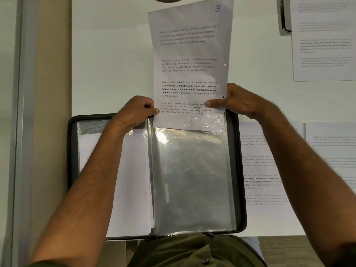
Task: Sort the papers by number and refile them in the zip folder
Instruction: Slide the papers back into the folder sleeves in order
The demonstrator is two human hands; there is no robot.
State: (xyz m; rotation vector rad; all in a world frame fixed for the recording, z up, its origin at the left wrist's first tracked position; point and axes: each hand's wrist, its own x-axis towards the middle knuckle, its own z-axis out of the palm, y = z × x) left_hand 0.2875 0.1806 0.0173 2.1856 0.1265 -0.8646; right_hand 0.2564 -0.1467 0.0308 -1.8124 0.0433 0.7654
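Left fingers (149, 105) curled, pinching sheet 3 (189, 60) at its left edge; right thumb (212, 103) pressed on its face, remaining right fingers hidden behind, gripping the right edge. Lower end of sheet tucked into top mouth of clear sleeve (192, 180), most of it standing free above. Sleeve lying on right half of open black folder (71, 151) on the desk (111, 64); white pages (133, 189) under left forearm on folder's left half. Bare desk beyond and left of sheet. Right side crowded: printed papers (264, 170) just beside folder's right rim, another paper (323, 39) at upper right, grey clip (284, 18) beside it.
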